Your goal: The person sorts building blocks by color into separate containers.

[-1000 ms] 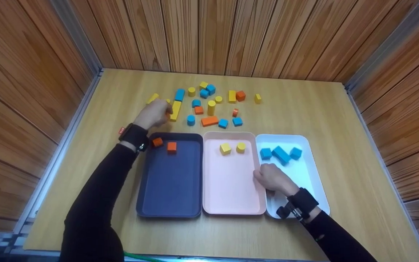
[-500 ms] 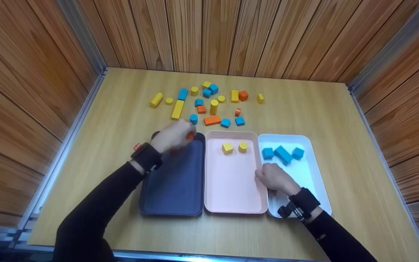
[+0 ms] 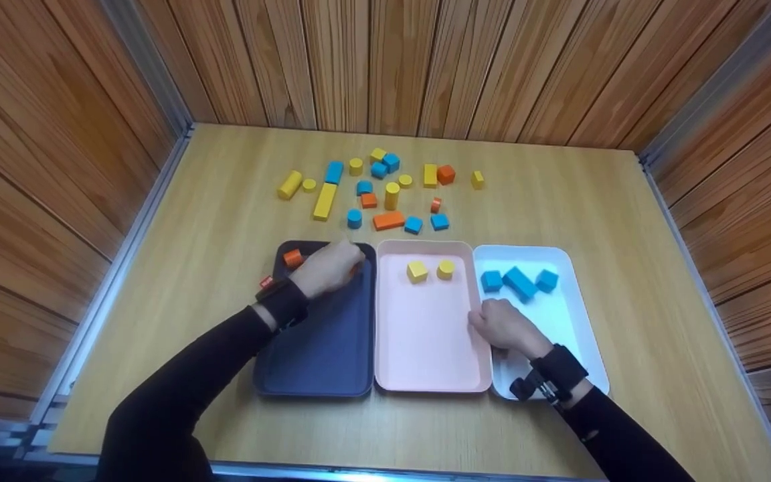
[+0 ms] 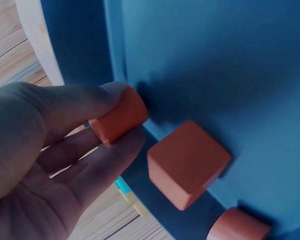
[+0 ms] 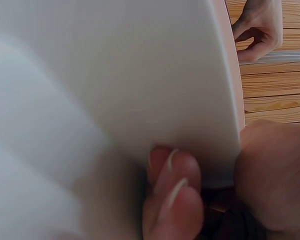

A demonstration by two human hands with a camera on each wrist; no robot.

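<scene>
Between thumb and fingers, my left hand (image 3: 327,269) pinches an orange cylinder block (image 4: 121,116) at the far end of the dark blue tray (image 3: 315,348). An orange cube (image 4: 187,160) lies in that tray beside the held block, with another orange cylinder (image 4: 238,225) past it. My right hand (image 3: 507,328) grips the adjoining rims of the pink tray (image 3: 432,341) and the white tray (image 3: 583,348). Its fingers (image 5: 177,200) curl down inside the white tray's wall, while the thumb lies on the pink side.
Yellow blocks (image 3: 417,272) sit in the pink tray and blue blocks (image 3: 519,284) in the white one. Beyond the trays, several blocks are scattered on the table, including an orange bar (image 3: 389,221) and a yellow bar (image 3: 324,202). Wood-panelled walls (image 3: 399,67) enclose the table.
My left hand has brought the orange cylinder from the scattered blocks toward me, over the dark blue tray and down into its far end. The right hand keeps its grip on the rims.
</scene>
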